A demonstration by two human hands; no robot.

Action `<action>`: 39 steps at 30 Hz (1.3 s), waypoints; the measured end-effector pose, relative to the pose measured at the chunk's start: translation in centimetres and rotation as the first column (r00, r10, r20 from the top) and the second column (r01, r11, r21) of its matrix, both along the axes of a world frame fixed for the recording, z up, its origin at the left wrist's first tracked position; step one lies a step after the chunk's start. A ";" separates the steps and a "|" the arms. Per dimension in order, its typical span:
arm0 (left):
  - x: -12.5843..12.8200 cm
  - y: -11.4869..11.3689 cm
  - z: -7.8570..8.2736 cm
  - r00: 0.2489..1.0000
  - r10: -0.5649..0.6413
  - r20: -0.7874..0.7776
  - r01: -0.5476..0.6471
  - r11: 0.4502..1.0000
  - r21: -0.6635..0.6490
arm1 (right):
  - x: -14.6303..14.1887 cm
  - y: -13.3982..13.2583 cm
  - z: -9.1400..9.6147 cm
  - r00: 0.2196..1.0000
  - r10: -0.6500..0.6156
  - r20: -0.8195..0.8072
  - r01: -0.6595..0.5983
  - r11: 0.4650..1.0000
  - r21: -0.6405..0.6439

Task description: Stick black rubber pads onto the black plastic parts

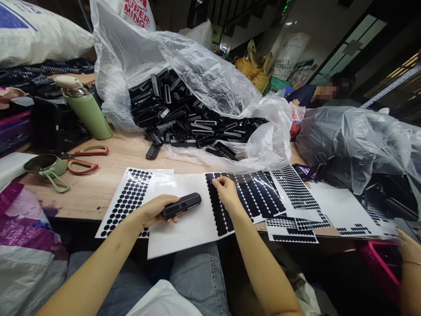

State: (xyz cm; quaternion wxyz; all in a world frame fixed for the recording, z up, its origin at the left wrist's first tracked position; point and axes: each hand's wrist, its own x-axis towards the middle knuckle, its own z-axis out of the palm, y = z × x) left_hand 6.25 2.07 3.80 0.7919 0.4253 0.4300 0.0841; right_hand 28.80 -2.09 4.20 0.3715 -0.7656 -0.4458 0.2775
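Note:
My left hand (154, 211) is wrapped round a long black plastic piece (190, 202) with a ribbed surface and a round mark in its middle, held above a white backing sheet (177, 237). Thumb and forefinger of my right hand (226, 192) are pinched together at the upper left of a sheet of black round stickers (220, 219). What sits between those fingertips is too small to make out. Under the white sheet, to the left, lies another sheet of black dots (126, 202).
Behind the sheets, a clear plastic bag (210, 72) spills a heap of black plastic pieces (184, 118). Left are red-handled scissors (83, 166), a green cup (46, 166) and a green flask (88, 112). More sticker sheets (296, 188) lie right, near another person's hand (409, 250).

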 end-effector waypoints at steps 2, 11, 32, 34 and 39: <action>-0.1 0.2 0.5 0.999 -0.020 0.026 0.020 0.999 -0.029 | -1.2 -2.1 1.2 0.980 0.058 -0.190 -0.045 0.996 0.075; 1.1 -1.2 1.7 0.999 -0.020 0.039 0.019 1.000 0.021 | -7.4 -5.9 3.0 0.912 0.232 -0.340 -0.196 0.971 0.138; 1.7 -2.3 1.4 0.996 -0.079 0.045 0.074 0.993 0.092 | -8.5 -7.1 3.1 0.954 0.172 -0.245 -0.151 0.983 0.101; 1.7 -2.4 1.4 0.996 -0.079 0.048 0.074 0.993 0.094 | -8.7 -7.2 3.1 0.960 0.159 -0.231 -0.138 0.985 0.103; 1.7 -2.2 1.2 0.995 -0.088 0.042 0.084 0.991 0.100 | -9.0 -7.3 3.0 0.973 0.137 -0.183 -0.123 0.989 0.087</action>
